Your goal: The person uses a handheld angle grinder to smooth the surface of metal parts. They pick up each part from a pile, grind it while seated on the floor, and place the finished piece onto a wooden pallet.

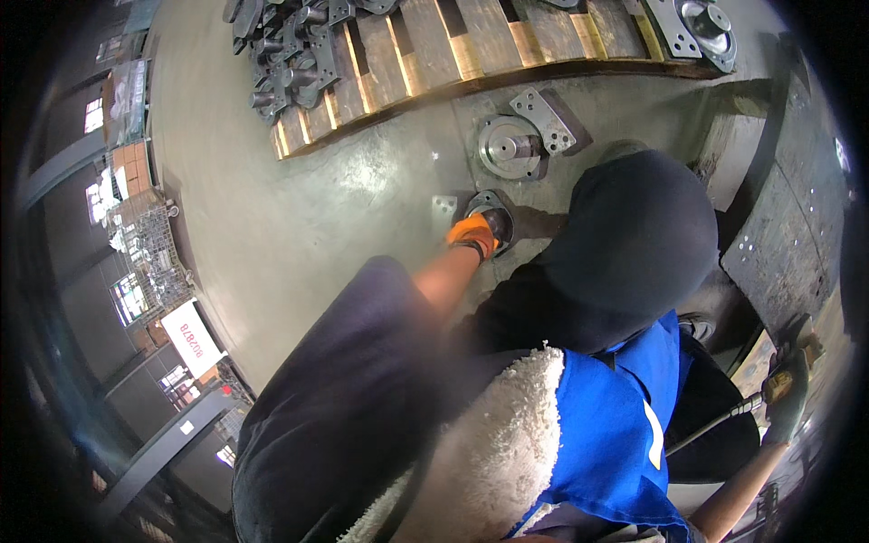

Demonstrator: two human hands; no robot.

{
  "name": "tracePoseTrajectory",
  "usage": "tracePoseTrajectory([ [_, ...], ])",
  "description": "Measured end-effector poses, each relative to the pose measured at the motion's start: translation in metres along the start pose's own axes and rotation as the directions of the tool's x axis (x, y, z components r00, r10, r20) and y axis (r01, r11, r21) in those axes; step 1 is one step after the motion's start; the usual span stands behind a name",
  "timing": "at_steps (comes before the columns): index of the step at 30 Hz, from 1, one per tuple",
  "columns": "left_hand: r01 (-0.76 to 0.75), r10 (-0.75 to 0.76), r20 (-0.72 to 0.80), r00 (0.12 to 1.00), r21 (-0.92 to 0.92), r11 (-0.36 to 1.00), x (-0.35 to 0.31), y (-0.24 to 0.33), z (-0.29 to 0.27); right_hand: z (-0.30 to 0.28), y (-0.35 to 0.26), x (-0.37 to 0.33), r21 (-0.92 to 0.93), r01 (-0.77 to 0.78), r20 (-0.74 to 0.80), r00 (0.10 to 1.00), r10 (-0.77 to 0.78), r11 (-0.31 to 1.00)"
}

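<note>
My left hand (475,234), in an orange glove, is closed around a dark flanged metal part (494,210) low over the floor. The fingers cover much of the part, so I cannot tell whether it rests on the floor. Beside it lies a small flat plate with holes (444,208). Just beyond sit a round metal flange with a stub shaft (509,147) and a drilled bracket plate (545,122). Far to the right, my right hand (786,398), in a greyish glove, grips a hand-held air tool (777,384) with a hose (711,428) running from it.
A wooden pallet (434,63) lies ahead, with a pile of metal parts (294,59) at its left and a flanged part (708,32) at its right. A dark metal table (783,235) stands at the right. Wire cages (149,244) line the left.
</note>
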State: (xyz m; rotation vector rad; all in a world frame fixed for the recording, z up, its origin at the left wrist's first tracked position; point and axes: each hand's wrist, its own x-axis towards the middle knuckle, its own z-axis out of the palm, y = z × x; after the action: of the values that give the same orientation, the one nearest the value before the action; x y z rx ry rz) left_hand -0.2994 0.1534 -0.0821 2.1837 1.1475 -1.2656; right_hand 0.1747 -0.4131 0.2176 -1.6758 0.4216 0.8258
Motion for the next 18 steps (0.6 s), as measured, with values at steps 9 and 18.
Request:
tracePoseTrajectory([
  [9, -0.139, 0.141, -0.059, 0.988, 0.042, 0.989, -0.043, 0.019, -0.048, -0.048, 0.009, 0.012, -0.031, -0.095, 0.003, 0.995, 0.095, 0.995],
  [18, -0.105, 0.106, 0.038, 0.994, -0.013, 0.994, -0.044, 0.023, -0.054, -0.02, -0.004, 0.0, -0.188, -0.035, -0.006, 0.999, 0.035, 0.981],
])
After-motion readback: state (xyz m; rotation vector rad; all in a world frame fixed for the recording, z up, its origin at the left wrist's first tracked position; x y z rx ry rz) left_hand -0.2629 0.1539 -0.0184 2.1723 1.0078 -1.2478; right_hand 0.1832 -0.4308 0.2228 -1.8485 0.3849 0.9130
